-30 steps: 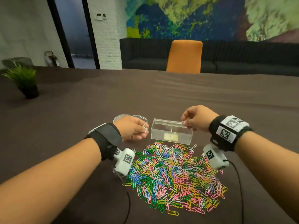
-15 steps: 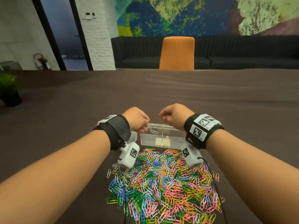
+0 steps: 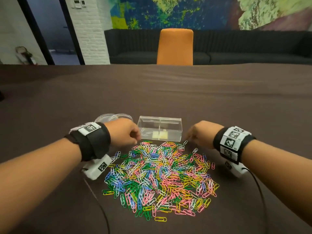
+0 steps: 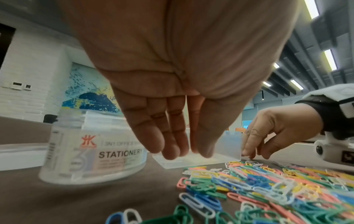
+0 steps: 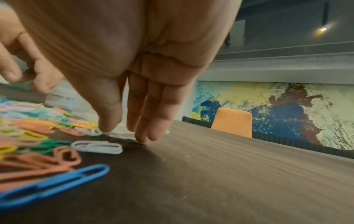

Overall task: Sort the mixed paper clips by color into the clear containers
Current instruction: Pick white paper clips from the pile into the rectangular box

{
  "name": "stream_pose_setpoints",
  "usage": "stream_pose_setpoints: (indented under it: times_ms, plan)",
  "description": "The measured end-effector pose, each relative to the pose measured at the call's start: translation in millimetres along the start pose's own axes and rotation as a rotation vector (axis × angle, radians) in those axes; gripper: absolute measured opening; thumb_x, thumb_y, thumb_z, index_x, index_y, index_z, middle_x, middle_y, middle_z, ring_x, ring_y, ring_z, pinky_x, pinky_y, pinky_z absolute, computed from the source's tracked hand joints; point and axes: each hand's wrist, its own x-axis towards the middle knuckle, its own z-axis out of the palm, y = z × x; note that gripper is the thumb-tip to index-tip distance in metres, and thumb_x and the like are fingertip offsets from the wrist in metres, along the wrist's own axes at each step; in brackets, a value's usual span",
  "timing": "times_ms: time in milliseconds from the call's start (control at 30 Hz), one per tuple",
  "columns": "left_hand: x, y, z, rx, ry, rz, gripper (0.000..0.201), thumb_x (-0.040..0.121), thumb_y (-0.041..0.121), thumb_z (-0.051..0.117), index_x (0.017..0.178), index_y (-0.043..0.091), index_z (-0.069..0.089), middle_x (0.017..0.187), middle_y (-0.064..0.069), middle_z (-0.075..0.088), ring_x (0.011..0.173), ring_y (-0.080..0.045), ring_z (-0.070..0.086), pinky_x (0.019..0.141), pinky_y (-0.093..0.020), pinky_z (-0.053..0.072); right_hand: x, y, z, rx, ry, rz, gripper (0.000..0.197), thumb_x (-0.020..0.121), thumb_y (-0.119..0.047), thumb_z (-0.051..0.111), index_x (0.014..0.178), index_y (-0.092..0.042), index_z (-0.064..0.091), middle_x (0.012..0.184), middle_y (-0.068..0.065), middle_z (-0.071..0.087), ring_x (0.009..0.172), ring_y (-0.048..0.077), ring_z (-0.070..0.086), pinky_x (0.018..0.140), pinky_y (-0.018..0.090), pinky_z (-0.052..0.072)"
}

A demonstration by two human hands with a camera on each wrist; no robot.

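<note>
A heap of mixed coloured paper clips point(image 3: 158, 179) lies on the brown table. Just behind it stands a clear two-compartment box point(image 3: 170, 121), with a couple of white clips point(image 3: 146, 133) in its left half. My left hand point(image 3: 137, 139) hovers at the box's near left corner. In the left wrist view its fingers point(image 4: 172, 148) hang straight and hold nothing. My right hand point(image 3: 187, 140) reaches down at the heap's far right edge. Its thumb and fingertips point(image 5: 145, 136) touch the table on either side of a white clip point(image 5: 122, 135), with no closed pinch visible.
Round clear containers point(image 3: 113, 116) sit behind my left hand, one with a STATIONERY label point(image 4: 91, 151). Another white clip point(image 5: 97, 147) and a blue clip point(image 5: 53, 181) lie near my right hand. An orange chair point(image 3: 174, 46) stands at the table's far edge.
Both hands have left the top of the clear box and dropped to the heap's far edge. The white clips they held now lie in the left compartment. My view has tilted down.
</note>
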Motion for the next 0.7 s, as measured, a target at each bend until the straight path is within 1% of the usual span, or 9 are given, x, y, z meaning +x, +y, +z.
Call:
stream_pose_setpoints:
  times_ms: [133,167,233,300,433,500,567,633,700]
  plan:
    - [-6.5,2.7,16.7,0.008,-0.001,-0.013,0.014,0.086,0.027,0.071,0.099,0.028,0.073,0.092,0.012,0.071,0.084,-0.008,0.064,0.078,-0.025,0.052,1.6,-14.8,11.7,-0.038,-0.034,-0.063,0.036,0.093,-0.023,0.061,0.124,-0.040,0.064,0.115,-0.012,0.069,0.101,0.015,0.065,0.091,0.035,0.054]
    - [-7.6,3.0,18.0,0.015,-0.001,-0.031,0.012,0.087,0.027,0.070,0.099,0.027,0.074,0.090,0.012,0.070,0.082,-0.008,0.063,0.075,-0.024,0.050,1.7,-18.5,12.8,-0.068,-0.038,-0.063,0.034,0.092,-0.025,0.062,0.122,-0.039,0.066,0.115,-0.010,0.068,0.102,0.016,0.064,0.091,0.035,0.054]
    - [-9.7,3.8,20.0,0.032,-0.017,-0.057,0.012,0.088,0.027,0.069,0.099,0.025,0.074,0.084,0.012,0.066,0.078,-0.008,0.059,0.071,-0.021,0.043,3.4,-22.7,15.4,-0.102,-0.030,-0.067,0.023,0.091,-0.022,0.061,0.108,-0.033,0.070,0.106,-0.007,0.068,0.096,0.018,0.064,0.086,0.034,0.055]
    - [-11.3,3.4,21.3,0.058,-0.023,-0.076,0.011,0.088,0.025,0.069,0.098,0.023,0.074,0.081,0.011,0.064,0.076,-0.010,0.058,0.068,-0.020,0.041,4.3,-23.5,17.1,-0.074,-0.047,-0.039,0.017,0.092,-0.020,0.059,0.101,-0.031,0.068,0.099,-0.008,0.065,0.092,0.018,0.063,0.084,0.032,0.054]
    - [-13.1,-6.8,14.6,0.143,-0.004,-0.161,0.012,0.087,0.019,0.060,0.085,0.020,0.072,0.075,0.008,0.065,0.077,-0.017,0.062,0.067,-0.024,0.047,0.5,-16.4,18.0,0.012,-0.043,0.028,0.024,0.093,-0.017,0.053,0.106,-0.032,0.067,0.103,-0.011,0.066,0.097,0.017,0.063,0.087,0.031,0.052]
    - [-14.1,-16.0,13.5,0.170,0.008,-0.215,0.014,0.087,0.029,0.065,0.084,0.018,0.073,0.078,0.004,0.069,0.077,-0.019,0.064,0.068,-0.025,0.048,-2.7,-9.8,15.3,0.125,0.006,0.078,0.023,0.091,-0.012,0.051,0.092,-0.030,0.065,0.094,-0.011,0.065,0.091,0.016,0.062,0.080,0.028,0.050]
    - [-14.7,-23.8,18.5,0.157,-0.013,-0.262,0.025,0.083,0.041,0.071,0.084,0.016,0.073,0.081,0.001,0.072,0.079,-0.020,0.066,0.071,-0.027,0.052,-5.5,-0.7,12.1,0.275,0.038,0.110,0.023,0.087,-0.008,0.051,0.082,-0.027,0.064,0.086,-0.010,0.066,0.083,0.015,0.063,0.074,0.026,0.050]
    - [-16.4,-26.2,26.9,0.133,-0.035,-0.282,0.025,0.082,0.042,0.073,0.085,0.018,0.072,0.083,0.003,0.072,0.080,-0.018,0.066,0.072,-0.026,0.051,-5.2,2.7,10.4,0.359,0.023,0.112,0.025,0.086,-0.006,0.052,0.080,-0.026,0.065,0.084,-0.008,0.067,0.080,0.013,0.063,0.070,0.024,0.049]
    - [-17.5,-27.7,31.1,0.095,-0.013,-0.283,0.018,0.083,0.036,0.073,0.085,0.019,0.072,0.083,0.005,0.072,0.080,-0.016,0.065,0.070,-0.024,0.049,-1.7,-0.9,10.3,0.399,-0.016,0.108,0.025,0.087,-0.005,0.052,0.076,-0.024,0.065,0.080,-0.007,0.065,0.077,0.012,0.059,0.065,0.024,0.044]
